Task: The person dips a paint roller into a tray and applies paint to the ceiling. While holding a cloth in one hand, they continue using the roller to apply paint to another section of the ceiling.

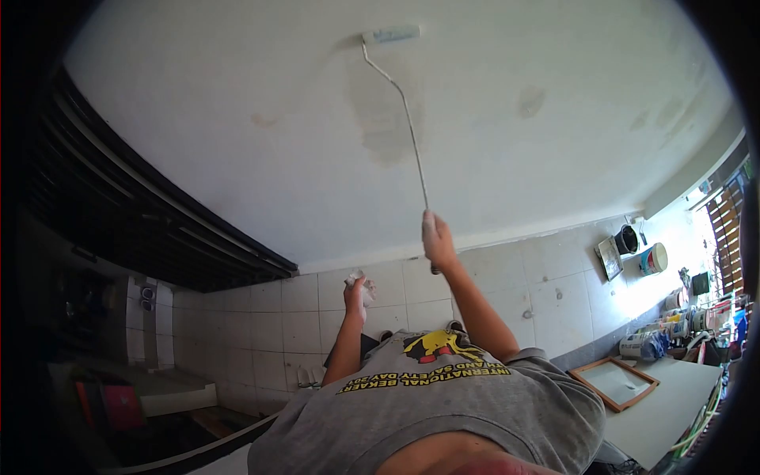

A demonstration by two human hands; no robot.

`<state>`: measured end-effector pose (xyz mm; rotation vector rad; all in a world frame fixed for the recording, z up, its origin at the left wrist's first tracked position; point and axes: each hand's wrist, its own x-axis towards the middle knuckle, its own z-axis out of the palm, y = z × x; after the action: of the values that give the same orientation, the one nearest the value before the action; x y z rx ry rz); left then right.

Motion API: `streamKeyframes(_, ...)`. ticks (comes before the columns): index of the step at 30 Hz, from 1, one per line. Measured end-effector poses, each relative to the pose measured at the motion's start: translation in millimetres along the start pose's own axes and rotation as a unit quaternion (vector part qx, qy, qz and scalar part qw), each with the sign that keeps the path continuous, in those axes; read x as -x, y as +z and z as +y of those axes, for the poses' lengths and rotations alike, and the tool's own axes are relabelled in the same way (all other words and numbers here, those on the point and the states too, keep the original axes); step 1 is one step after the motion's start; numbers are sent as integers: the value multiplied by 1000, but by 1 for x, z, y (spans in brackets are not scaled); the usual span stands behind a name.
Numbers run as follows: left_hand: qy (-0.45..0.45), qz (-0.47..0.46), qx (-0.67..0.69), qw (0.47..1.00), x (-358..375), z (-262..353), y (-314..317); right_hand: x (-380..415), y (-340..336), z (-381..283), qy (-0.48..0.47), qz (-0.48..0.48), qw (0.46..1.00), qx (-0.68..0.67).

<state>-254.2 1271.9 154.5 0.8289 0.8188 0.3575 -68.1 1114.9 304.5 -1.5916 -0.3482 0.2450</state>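
A paint roller (393, 34) lies against the white wall (277, 174), at the top of a long bent metal rod. My right hand (436, 237) is wrapped round the handle at the rod's lower end. Below the roller, a damp-looking grey patch (388, 119) shows on the wall. My left hand (358, 294), lower and to the left, is closed on a crumpled whitish cloth or piece of paper (369, 290), apart from the wall.
Dark metal folding gate (158, 214) at the left. On the tiled floor (507, 277) at the right are a black bucket (626, 240), a tray (609, 259) and a white tub (654, 259). A wooden frame (614, 384) and paint containers (633, 346) are nearer me.
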Motion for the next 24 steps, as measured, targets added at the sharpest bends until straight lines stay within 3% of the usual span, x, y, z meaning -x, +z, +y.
streamKeyframes(3, 9, -23, -13, 1000, -1, 12, 5, 30, -23, -38, 17, -30, 999, 28)
streamKeyframes(6, -1, -27, -30, 999, 1, 17, 10, 70, -54, -72, 142, -226, 927, -265)
streamKeyframes(9, -13, -30, -60, 998, -1, 18, 5, 77, -48, -16, 12, -43, 987, -154)
streamKeyframes(10, -10, -34, -70, 997, -4, 18, 4, 77, -47, 27, -21, 78, 996, -33)
streamKeyframes(13, -20, -40, -95, 994, 0, 19, -4, 104, -63, 131, -47, 215, 949, 224)
streamKeyframes(15, -8, -57, -87, 995, -14, 32, -3, 106, -49, 115, 36, 116, 990, 73)
streamKeyframes(19, -17, -68, -83, 994, -15, 27, -24, 111, -23, 15, 124, -17, 986, -113)
streamKeyframes(20, -15, -59, -87, 994, -16, 30, -23, 104, -20, 8, 90, -13, 993, -73)
streamKeyframes(24, -3, -83, -71, 994, -14, 34, -41, 97, -13, 33, 102, 131, 984, 61)
